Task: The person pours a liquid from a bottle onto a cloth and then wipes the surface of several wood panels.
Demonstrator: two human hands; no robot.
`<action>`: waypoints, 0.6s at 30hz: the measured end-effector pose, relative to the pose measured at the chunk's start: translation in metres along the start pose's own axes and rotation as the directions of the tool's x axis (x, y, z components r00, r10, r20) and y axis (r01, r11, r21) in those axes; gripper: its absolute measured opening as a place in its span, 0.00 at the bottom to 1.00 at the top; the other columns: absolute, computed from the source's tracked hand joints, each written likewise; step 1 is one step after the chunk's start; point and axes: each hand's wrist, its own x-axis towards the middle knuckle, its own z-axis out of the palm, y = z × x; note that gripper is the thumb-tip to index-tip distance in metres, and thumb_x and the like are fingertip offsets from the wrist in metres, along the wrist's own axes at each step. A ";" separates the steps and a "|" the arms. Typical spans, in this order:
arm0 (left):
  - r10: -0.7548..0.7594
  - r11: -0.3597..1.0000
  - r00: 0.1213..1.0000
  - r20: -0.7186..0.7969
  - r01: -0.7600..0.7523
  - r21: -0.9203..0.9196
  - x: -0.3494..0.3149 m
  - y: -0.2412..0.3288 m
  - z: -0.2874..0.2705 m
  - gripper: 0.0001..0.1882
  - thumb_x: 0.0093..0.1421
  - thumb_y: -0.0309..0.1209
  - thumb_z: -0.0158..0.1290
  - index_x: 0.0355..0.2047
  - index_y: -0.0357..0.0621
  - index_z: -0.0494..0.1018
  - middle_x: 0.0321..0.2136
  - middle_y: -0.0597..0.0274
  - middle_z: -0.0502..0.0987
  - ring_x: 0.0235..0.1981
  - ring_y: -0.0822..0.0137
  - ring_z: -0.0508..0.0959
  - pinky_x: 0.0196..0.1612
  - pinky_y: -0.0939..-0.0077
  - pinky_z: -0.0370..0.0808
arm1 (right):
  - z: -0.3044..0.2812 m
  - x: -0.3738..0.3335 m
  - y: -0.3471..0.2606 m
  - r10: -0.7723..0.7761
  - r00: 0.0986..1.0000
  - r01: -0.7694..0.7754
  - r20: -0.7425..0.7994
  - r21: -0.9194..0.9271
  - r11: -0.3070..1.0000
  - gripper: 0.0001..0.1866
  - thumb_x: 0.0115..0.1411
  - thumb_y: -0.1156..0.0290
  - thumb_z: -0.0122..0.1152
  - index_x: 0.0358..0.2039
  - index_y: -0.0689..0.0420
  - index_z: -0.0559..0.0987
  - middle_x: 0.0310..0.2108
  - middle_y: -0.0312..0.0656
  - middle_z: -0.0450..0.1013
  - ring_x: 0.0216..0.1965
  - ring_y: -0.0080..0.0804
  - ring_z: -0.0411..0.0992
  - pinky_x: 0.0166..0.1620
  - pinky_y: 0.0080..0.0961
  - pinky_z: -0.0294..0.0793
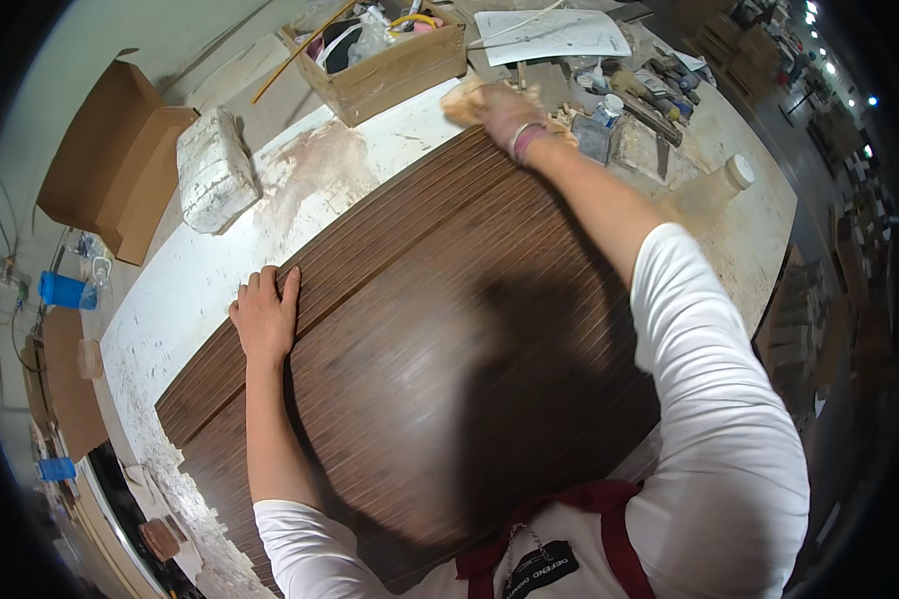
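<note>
A large dark brown wooden panel [400, 329] with many thin grooves lies on the white worktable in front of me. A raised board [370, 240] of the same brown runs along its far side. My left hand [267, 314] rests on this board toward its left end, palm down with the fingers stretched out over the far edge. At the board's far right end, my right hand [507, 112] is closed on a crumpled, pale orange cloth [461, 103]. Motion smears this hand and the cloth, and the fingertips are partly hidden.
Beyond the panel stand an open cardboard box [120, 165], a white wrapped block [213, 172] and a wooden box [395, 75] of odds and ends. Several tools [659, 95] and a translucent bottle [714, 190] crowd the right. A blue cup [65, 290] lies at left.
</note>
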 end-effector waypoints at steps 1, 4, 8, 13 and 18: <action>-0.005 1.000 1.000 0.001 0.005 0.006 -0.001 -0.003 -0.001 0.24 0.66 0.51 0.43 0.46 0.43 0.72 0.41 0.54 0.75 0.47 0.54 0.72 0.54 0.52 0.61 | -0.010 -0.004 -0.020 -0.004 1.000 0.005 0.031 -0.057 0.998 0.20 0.64 0.53 0.52 0.41 0.59 0.77 0.41 0.52 0.77 0.42 0.46 0.76 0.47 0.38 0.73; -0.006 1.000 1.000 -0.005 0.006 0.010 0.002 0.001 0.001 0.24 0.66 0.51 0.43 0.46 0.43 0.72 0.41 0.54 0.75 0.47 0.54 0.72 0.54 0.52 0.61 | 0.007 -0.025 -0.046 -0.134 0.991 0.129 -0.010 -0.216 0.968 0.17 0.63 0.56 0.56 0.44 0.56 0.76 0.42 0.51 0.76 0.44 0.46 0.75 0.48 0.37 0.73; -0.015 1.000 1.000 0.017 0.015 0.021 0.005 0.001 -0.002 0.24 0.66 0.51 0.43 0.45 0.44 0.73 0.41 0.55 0.75 0.46 0.54 0.72 0.53 0.53 0.62 | 0.005 -0.026 -0.027 -0.212 0.977 0.212 0.020 -0.180 0.961 0.16 0.62 0.60 0.56 0.45 0.56 0.76 0.44 0.49 0.75 0.45 0.45 0.74 0.49 0.36 0.72; -0.020 1.000 1.000 -0.008 0.020 0.013 0.007 -0.003 0.002 0.24 0.66 0.52 0.43 0.44 0.44 0.73 0.40 0.55 0.75 0.46 0.55 0.72 0.52 0.53 0.62 | -0.015 -0.022 -0.049 -0.101 0.993 0.108 0.056 -0.131 0.986 0.16 0.62 0.58 0.56 0.44 0.54 0.76 0.45 0.46 0.76 0.45 0.44 0.74 0.50 0.35 0.71; -0.004 1.000 1.000 0.017 0.004 0.002 0.008 0.003 0.001 0.23 0.65 0.51 0.43 0.44 0.44 0.73 0.40 0.55 0.75 0.45 0.55 0.72 0.52 0.53 0.62 | -0.003 -0.010 0.001 -0.094 0.994 0.076 -0.056 -0.263 0.962 0.11 0.63 0.63 0.53 0.43 0.51 0.78 0.42 0.47 0.77 0.41 0.43 0.76 0.47 0.36 0.75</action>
